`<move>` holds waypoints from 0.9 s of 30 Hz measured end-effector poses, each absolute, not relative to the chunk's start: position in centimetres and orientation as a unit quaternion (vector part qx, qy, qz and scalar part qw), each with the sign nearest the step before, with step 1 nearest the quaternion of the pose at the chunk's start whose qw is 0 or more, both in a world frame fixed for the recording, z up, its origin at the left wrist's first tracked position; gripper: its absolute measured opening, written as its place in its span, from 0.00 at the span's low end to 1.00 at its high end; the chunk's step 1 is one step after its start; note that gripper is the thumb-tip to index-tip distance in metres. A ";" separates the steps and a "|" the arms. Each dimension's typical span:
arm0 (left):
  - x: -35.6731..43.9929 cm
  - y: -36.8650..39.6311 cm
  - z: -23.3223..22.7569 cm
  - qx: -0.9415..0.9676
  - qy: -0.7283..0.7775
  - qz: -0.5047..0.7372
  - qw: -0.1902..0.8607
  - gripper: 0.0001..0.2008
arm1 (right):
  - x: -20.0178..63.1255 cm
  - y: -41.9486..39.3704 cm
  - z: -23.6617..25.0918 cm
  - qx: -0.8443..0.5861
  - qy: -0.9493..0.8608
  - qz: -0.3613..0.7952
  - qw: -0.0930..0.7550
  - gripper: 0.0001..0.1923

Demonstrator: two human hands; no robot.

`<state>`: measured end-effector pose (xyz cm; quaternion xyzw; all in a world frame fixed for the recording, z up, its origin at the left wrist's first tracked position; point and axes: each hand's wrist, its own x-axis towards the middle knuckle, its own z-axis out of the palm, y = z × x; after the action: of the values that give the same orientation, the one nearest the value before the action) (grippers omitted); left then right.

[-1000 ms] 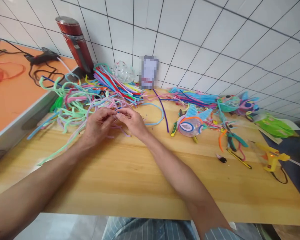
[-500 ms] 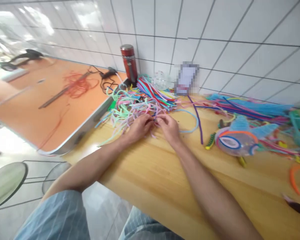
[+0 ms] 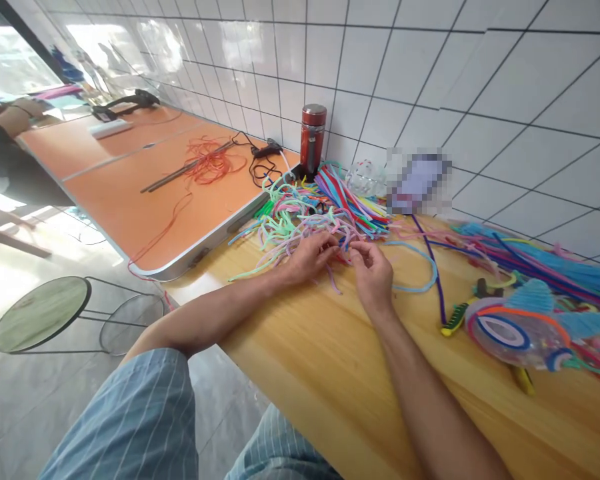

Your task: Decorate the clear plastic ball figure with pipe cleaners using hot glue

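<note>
My left hand (image 3: 311,259) rests at the near edge of a tangle of curled pastel pipe cleaners (image 3: 285,230), its thumb and fingers pinched together. Facing it a short way to the right, my right hand (image 3: 374,275) is closed in a pinch too. Pink and blue pipe cleaners show at both sets of fingertips; the exact points of grip are partly hidden. A lilac strand (image 3: 334,280) hangs down between the hands. Just right of my right hand lies a light blue pipe cleaner (image 3: 423,288) bent into a loop.
Behind the tangle are a bundle of straight pipe cleaners (image 3: 350,203) and a red flask (image 3: 313,137). At right sit yellow-green handled pliers (image 3: 455,319) and a clear plastic fish-like figure (image 3: 535,343). An orange table (image 3: 180,213) adjoins at left; another person's arm (image 3: 17,117) is beyond.
The view has swung left, so everything appears further right and lower. My hands stay together at the tangle, with a slightly wider gap between them.
</note>
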<state>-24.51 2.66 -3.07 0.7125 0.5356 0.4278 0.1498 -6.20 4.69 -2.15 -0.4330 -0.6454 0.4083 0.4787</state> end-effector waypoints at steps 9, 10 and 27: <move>-24.3 2.5 -3.0 0.761 0.507 0.389 0.114 0.08 | -6.0 5.4 -3.8 -0.418 -0.689 0.431 0.406 0.22; -24.3 2.4 -3.1 0.762 0.511 0.382 0.108 0.09 | -6.0 5.4 -3.7 -0.417 -0.691 0.433 0.402 0.22; -24.2 2.3 -2.7 0.765 0.508 0.377 0.123 0.13 | -6.0 5.6 -4.4 -0.421 -0.750 0.346 0.375 0.22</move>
<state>-24.15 2.30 -2.68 0.7647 0.5080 0.3772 0.1225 -5.97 5.62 -4.41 -0.4215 -0.7498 0.3456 0.3752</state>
